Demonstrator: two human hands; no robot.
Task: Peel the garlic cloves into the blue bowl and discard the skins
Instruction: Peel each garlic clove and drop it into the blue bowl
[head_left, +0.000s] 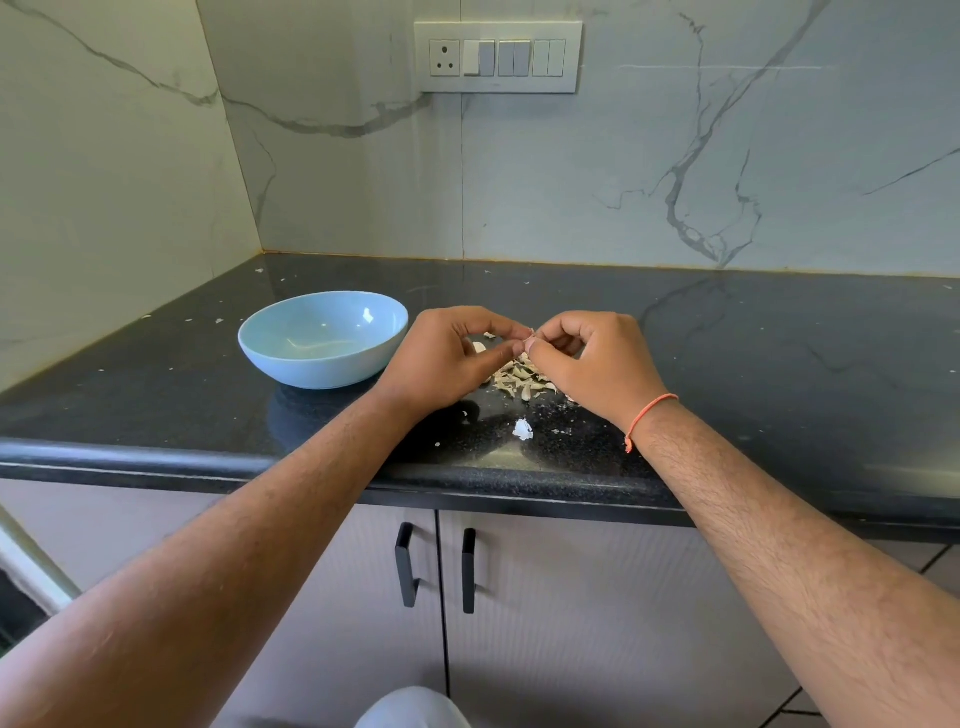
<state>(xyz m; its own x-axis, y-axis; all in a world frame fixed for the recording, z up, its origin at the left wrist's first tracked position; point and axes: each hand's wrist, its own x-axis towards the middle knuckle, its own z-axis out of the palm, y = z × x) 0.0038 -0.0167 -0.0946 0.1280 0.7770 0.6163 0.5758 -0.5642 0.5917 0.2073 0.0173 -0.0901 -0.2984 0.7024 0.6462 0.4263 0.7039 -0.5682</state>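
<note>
A pale blue bowl (322, 338) stands on the black counter (753, 364), left of my hands; its inside looks bare. My left hand (447, 358) and my right hand (592, 358) meet fingertip to fingertip above a heap of garlic cloves and skins (519, 376). Together they pinch one small garlic clove (529, 340), mostly hidden by the fingers. Another whitish clove (479, 347) shows under my left fingers. A torn white skin piece (522, 429) lies nearer the counter's front edge.
Small skin flecks are scattered over the counter. A marble-look wall with a switch panel (497, 56) rises behind, and a side wall closes the left corner. Below the counter edge are cabinet doors with black handles (406, 564).
</note>
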